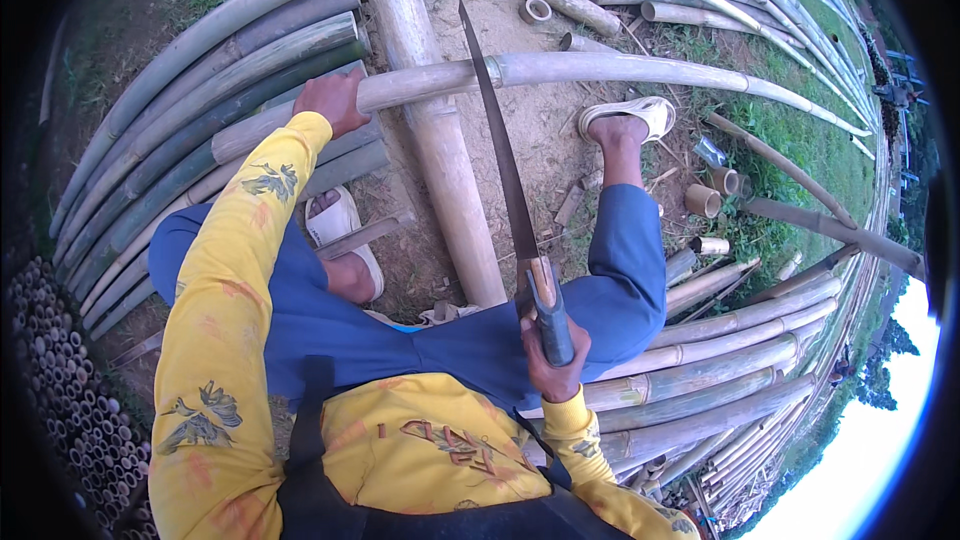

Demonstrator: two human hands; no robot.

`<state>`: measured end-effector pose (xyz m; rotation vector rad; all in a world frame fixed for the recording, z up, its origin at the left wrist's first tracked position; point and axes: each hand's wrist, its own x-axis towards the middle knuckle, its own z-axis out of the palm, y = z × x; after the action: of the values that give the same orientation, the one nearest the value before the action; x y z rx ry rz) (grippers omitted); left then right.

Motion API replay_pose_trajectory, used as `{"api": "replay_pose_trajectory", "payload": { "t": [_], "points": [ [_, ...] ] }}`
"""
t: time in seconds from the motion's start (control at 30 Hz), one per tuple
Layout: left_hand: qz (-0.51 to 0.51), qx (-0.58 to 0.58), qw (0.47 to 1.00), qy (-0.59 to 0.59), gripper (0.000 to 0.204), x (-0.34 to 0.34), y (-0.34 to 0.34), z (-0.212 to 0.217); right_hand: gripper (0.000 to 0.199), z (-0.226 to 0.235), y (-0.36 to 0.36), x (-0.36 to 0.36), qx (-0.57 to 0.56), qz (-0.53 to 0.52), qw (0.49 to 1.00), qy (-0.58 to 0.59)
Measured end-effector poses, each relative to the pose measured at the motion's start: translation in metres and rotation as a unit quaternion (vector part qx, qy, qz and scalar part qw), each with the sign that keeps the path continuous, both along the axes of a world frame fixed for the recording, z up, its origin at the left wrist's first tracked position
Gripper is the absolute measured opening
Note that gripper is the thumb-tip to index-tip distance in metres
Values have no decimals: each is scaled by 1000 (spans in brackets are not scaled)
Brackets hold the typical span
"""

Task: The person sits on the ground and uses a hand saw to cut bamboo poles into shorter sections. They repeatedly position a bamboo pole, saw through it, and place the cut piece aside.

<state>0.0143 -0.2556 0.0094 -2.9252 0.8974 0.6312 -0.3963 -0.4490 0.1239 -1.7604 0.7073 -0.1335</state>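
Observation:
My right hand (556,360) is wrapped round the dark handle of a hand saw (508,155). Its long blade points away from me and crosses a long pale bamboo pole (620,67) near a joint; I cannot tell whether the teeth are in the bamboo. With fingers curled over it, my left hand (333,103) grips the same pole to the left of the blade. The pole lies crosswise over a thick bamboo log (450,180) that runs away from me on the ground between my feet.
Stacked bamboo poles (200,70) lie on the left, with more poles (720,360) at the right and far right. Short cut bamboo pieces (703,200) sit beside my right foot (627,130). Many short bamboo tubes (70,370) are piled at the lower left.

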Motion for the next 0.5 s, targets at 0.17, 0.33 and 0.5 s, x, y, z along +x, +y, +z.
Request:
{"api": "replay_pose_trajectory", "payload": {
  "t": [0.17, 0.33, 0.5],
  "points": [
    [-11, -20, 1000, -14, 60, 0, -12, 2, 16, -78, -43, 137, 7, -23, 998, -57],
    [-33, -8, 999, -3, 62, 6, -7, 5, 20, -50, -26, 93, -117, 42, 991, -50],
    [4, -18, 1000, 17, 64, -1, -4, 14, 23, -25, -12, 8, -78, 7, 995, -61]
  ]
}}
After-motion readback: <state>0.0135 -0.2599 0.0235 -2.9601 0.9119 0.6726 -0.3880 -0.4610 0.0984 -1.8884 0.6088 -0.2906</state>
